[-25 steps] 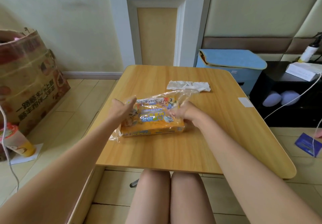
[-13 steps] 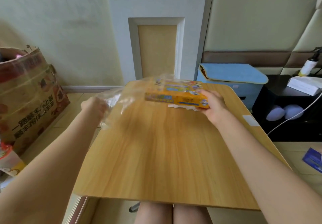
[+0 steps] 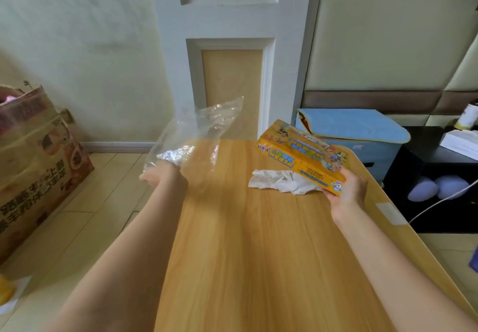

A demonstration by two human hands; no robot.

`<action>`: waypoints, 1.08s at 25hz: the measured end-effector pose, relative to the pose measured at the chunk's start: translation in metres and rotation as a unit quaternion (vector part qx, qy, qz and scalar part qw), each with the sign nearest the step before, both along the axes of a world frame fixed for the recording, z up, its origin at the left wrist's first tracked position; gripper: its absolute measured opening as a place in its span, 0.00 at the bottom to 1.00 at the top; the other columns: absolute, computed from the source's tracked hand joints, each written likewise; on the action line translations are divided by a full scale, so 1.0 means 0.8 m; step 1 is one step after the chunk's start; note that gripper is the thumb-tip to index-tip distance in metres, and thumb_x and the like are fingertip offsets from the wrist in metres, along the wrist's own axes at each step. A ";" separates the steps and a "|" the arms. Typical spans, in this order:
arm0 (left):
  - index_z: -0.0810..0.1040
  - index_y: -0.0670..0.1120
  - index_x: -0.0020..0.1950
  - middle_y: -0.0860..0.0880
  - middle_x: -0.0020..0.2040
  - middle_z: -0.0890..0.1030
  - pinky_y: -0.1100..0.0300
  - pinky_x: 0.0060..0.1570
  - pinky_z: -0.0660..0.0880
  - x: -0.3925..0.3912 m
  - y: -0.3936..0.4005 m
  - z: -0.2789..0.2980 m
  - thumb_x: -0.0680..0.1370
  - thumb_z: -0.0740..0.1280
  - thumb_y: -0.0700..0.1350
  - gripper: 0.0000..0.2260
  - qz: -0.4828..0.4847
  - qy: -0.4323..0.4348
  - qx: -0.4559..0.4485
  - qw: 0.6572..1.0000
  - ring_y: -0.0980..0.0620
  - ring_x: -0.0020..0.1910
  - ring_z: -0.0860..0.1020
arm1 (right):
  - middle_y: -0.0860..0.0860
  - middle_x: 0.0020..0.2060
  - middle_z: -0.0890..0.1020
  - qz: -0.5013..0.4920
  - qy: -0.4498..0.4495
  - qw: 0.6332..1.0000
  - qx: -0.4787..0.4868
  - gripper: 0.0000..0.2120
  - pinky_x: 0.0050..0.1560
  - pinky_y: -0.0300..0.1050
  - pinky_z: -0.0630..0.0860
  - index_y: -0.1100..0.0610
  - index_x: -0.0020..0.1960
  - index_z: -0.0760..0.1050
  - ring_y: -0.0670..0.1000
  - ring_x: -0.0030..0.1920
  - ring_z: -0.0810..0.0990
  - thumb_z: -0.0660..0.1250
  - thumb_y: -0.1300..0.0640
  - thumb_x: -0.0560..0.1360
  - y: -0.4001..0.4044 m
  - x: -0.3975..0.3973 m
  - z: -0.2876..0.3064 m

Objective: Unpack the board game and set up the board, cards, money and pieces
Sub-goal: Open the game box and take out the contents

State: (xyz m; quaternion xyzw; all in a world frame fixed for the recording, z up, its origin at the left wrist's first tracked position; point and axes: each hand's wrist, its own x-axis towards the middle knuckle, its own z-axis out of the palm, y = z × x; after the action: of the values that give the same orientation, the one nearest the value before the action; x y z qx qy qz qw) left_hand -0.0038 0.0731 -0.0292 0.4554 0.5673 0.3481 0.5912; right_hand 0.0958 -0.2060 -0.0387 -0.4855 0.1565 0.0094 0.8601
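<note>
While the left hand [image 3: 161, 176] grips the crumpled clear plastic wrapper [image 3: 196, 135] and the right hand [image 3: 348, 189] clamps the tilted yellow cardboard game box [image 3: 300, 155] above the far right of the wooden table [image 3: 245, 254], one-handed grip risks slippage, contents spilling.

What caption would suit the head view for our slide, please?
Left hand lifts the empty plastic bag; right hand holds the game box.
</note>
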 end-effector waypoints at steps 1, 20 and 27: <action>0.65 0.41 0.70 0.40 0.71 0.66 0.53 0.65 0.67 0.006 -0.009 -0.007 0.81 0.55 0.43 0.17 0.004 -0.016 0.007 1.000 0.44 0.68 0.68 | 0.58 0.53 0.77 0.023 0.002 1.000 -0.014 0.10 0.36 0.47 0.76 0.60 0.57 0.66 0.55 0.48 0.79 0.63 0.61 0.77 0.001 0.002 -0.006; 0.74 0.44 0.57 0.45 0.56 0.72 0.55 0.56 0.69 -0.012 -0.055 0.006 0.78 0.61 0.47 0.11 -0.166 0.093 0.439 0.878 0.46 0.53 0.74 | 0.51 0.43 0.78 0.129 -0.038 0.990 -0.048 0.10 0.43 0.47 0.74 0.53 0.57 0.67 0.49 0.42 0.78 0.63 0.59 0.77 0.032 -0.022 -0.025; 0.63 0.52 0.67 0.47 0.45 0.82 0.62 0.28 0.77 -0.023 -0.097 0.032 0.74 0.70 0.44 0.25 -0.461 -0.096 0.082 0.878 0.54 0.31 0.82 | 0.54 0.52 0.82 0.294 -0.067 0.953 -0.025 0.18 0.44 0.45 0.74 0.56 0.63 0.72 0.51 0.47 0.80 0.65 0.54 0.74 -0.002 -0.025 -0.004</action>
State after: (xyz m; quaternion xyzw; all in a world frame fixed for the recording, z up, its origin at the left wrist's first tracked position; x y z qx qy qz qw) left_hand -0.0218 -0.0042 -0.0040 0.6768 0.2027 0.1231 0.6970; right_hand 0.0754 -0.2078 -0.0420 -0.5307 -0.0508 0.2252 0.8155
